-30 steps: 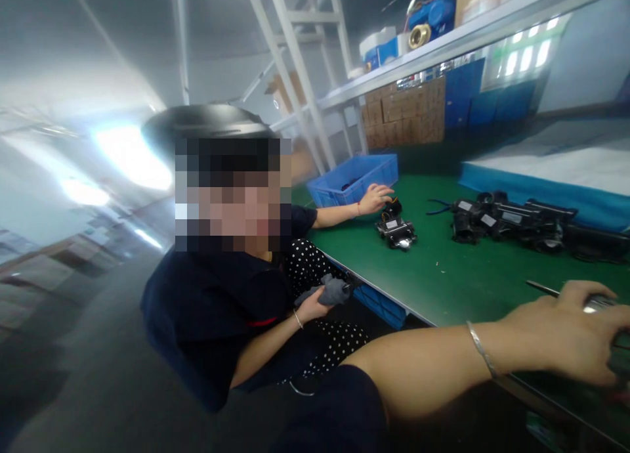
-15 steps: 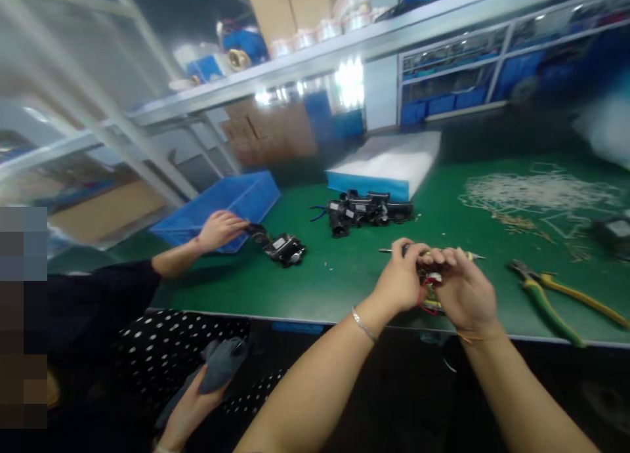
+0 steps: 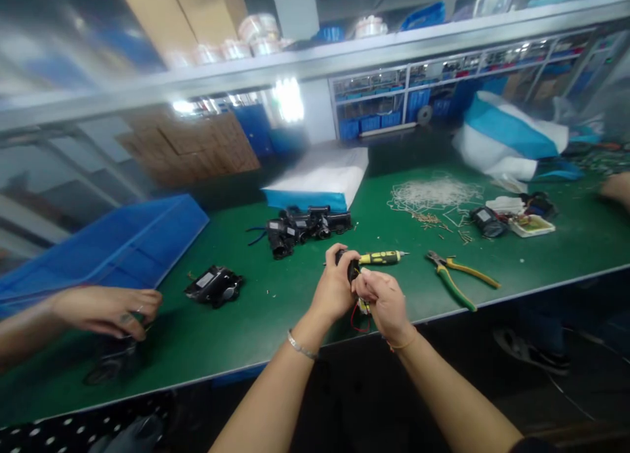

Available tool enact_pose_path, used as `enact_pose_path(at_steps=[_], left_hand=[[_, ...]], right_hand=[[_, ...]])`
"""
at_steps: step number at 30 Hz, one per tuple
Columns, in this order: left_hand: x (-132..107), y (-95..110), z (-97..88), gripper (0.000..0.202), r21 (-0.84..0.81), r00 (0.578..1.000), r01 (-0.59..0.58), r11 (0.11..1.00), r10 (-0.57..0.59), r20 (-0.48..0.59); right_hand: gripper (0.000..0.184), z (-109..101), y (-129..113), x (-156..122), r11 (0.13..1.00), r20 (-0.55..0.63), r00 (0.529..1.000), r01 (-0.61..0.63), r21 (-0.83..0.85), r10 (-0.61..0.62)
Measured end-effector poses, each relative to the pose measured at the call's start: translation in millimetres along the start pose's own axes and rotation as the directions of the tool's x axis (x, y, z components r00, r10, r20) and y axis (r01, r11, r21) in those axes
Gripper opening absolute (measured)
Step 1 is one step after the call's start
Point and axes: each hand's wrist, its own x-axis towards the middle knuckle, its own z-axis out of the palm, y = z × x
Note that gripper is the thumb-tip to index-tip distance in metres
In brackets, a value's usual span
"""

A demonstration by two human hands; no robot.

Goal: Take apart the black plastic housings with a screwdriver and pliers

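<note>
Near the table's front edge, my left hand (image 3: pixel 335 283) is wrapped round a small black part (image 3: pixel 353 270). My right hand (image 3: pixel 386 302) is closed in a fist against its right side; whatever its fingers pinch is hidden. Below and between my hands hangs a thin red wire (image 3: pixel 358 323), next to a small whitish-yellow piece (image 3: pixel 364 305) that I cannot make out. Just behind my fingers a yellow and black screwdriver (image 3: pixel 384 258) lies on the table. Diagonal cutters (image 3: pixel 450 276) with green and yellow handles lie to the right, jaws parted.
Black housings (image 3: pixel 300 230) are heaped before a white and blue package (image 3: pixel 315 177). One black unit (image 3: pixel 215 285) lies left. A co-worker's hand (image 3: pixel 115 308) grips a dark part beside a blue bin (image 3: pixel 162 233). White ties (image 3: pixel 433 194), brass pins (image 3: pixel 428 218) and a white tray (image 3: pixel 534 227) lie right.
The view has swung right. My right hand has curled from open, stretched fingers into a fist at the black part. The co-worker's hand has drawn a dark part away from the black unit.
</note>
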Motion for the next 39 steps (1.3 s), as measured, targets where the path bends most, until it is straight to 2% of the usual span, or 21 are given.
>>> enact_pose_path(at_steps=[6,10,12,14,15,16,17,18,19,20,21,22,23,25,27,31,34,37,38,39], left_hand=[[0,9,-4.0,0.049,0.024,0.995,-0.089,0.996,0.088,0.045],[5,23,1.8,0.046,0.029,0.993,-0.101,0.994,0.099,0.068],[8,21,-4.5,0.045,0.022,0.988,-0.119,0.993,0.117,0.099],[7,7,-24.0,0.045,0.071,0.998,-0.069,0.995,0.068,0.018],[5,-4,-37.7,0.045,0.116,0.996,0.001,0.993,0.01,-0.088],[1,-16,-52.5,0.044,0.165,0.961,0.138,0.977,-0.092,-0.26],[-3,-27,-66.4,0.044,0.194,0.902,0.264,0.945,-0.171,-0.396],[-8,-36,-78.0,0.046,0.207,0.857,0.329,0.921,-0.198,-0.476],[-13,-41,-86.0,0.049,0.212,0.856,0.322,0.923,-0.188,-0.482],[-17,-42,-90.2,0.051,0.212,0.894,0.265,0.941,-0.158,-0.418],[-19,-39,-90.8,0.054,0.214,0.944,0.184,0.959,-0.112,-0.31],[-20,-33,-88.9,0.056,0.206,0.97,0.118,0.971,-0.068,-0.233],[-19,-24,-85.4,0.057,0.193,0.978,0.077,0.978,-0.036,-0.205],[-14,-9,-77.7,0.057,0.168,0.977,0.044,0.985,-0.007,-0.212],[-9,-1,-71.3,0.058,0.141,0.967,0.053,0.989,-0.016,-0.254],[-7,-9,-58.7,0.061,0.096,0.967,0.088,0.992,-0.062,-0.246],[-10,-18,-49.3,0.066,0.083,0.972,0.117,0.99,-0.097,-0.214],[-11,-23,-42.4,0.075,0.079,0.967,0.13,0.988,-0.109,-0.231],[-10,-24,-40.3,0.077,0.079,0.966,0.126,0.989,-0.104,-0.239],[-9,-25,-38.3,0.077,0.081,0.966,0.122,0.989,-0.1,-0.24]], right_hand=[[0.051,-7,-16,0,0.997,-0.019,1.0,0.004,0.082,-0.003],[0.052,-1,-18,-2,0.996,-0.029,1.0,0.001,0.093,0.002],[0.052,-2,-26,-7,0.996,-0.04,0.999,0.003,0.09,0.0],[0.051,-13,-48,-17,0.995,-0.056,0.998,0.011,0.098,-0.005],[0.051,-23,-64,-23,0.993,-0.089,0.996,0.035,0.11,-0.025],[0.049,-34,-82,-30,0.991,-0.114,0.993,0.05,0.123,-0.036],[0.047,-46,-101,-38,0.981,-0.228,0.97,0.125,0.149,-0.089],[0.047,-56,-120,-44,0.967,-0.327,0.934,0.203,0.152,-0.145],[0.048,-65,-136,-50,0.971,-0.352,0.927,0.19,0.145,-0.129],[0.048,-70,-150,-54,0.976,-0.361,0.926,0.17,0.132,-0.113],[0.049,-73,-161,-57,0.978,-0.353,0.93,0.16,0.131,-0.105],[0.051,-72,-169,-57,0.981,-0.333,0.94,0.133,0.141,-0.08],[0.051,-70,-174,-56,0.982,-0.32,0.945,0.116,0.15,-0.063],[0.052,-63,-181,-52,0.983,-0.324,0.944,0.115,0.146,-0.063],[0.05,-61,-189,-48,0.984,-0.361,0.925,0.161,0.08,-0.122],[0.05,-72,-210,-47,0.977,-0.416,0.885,0.207,-0.052,-0.21],[0.049,-85,-227,-58,0.965,-0.431,0.863,0.237,-0.112,-0.262],[0.046,-98,-241,-79,0.914,-0.401,0.837,0.254,-0.317,-0.372],[0.045,-105,-246,-88,0.866,-0.393,0.821,0.224,-0.446,-0.415],[0.045,-113,-250,-98,0.772,-0.374,0.809,0.147,-0.618,-0.453]])
